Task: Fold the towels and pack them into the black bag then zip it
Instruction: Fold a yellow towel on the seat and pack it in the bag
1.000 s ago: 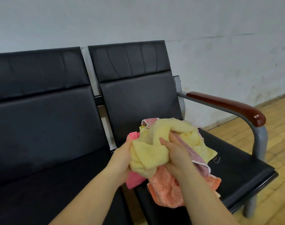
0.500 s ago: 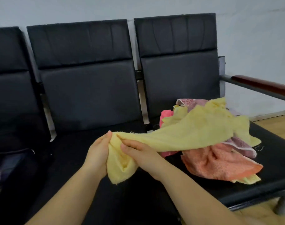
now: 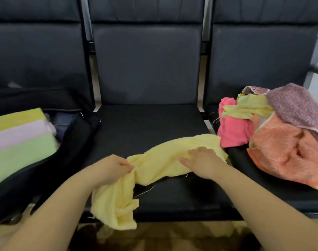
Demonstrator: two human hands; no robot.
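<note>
Head view looks down on a row of black seats. A yellow towel (image 3: 160,160) lies crumpled across the middle seat (image 3: 149,124), one end drooping over the front edge. The left hand (image 3: 109,169) pinches a bunched fold of it near the edge; the right hand (image 3: 203,162) presses flat on the cloth with straight fingers, gripping nothing. The black bag (image 3: 76,134) sits open on the left seat with folded towels (image 3: 18,138) inside (yellow, pink and green bands); an unfolded pile (image 3: 274,134) waits on the right seat. This towel looks light, limp and a bit frayed, so it will sag wherever unsupported; taking two corners of one short edge should spread it best.
</note>
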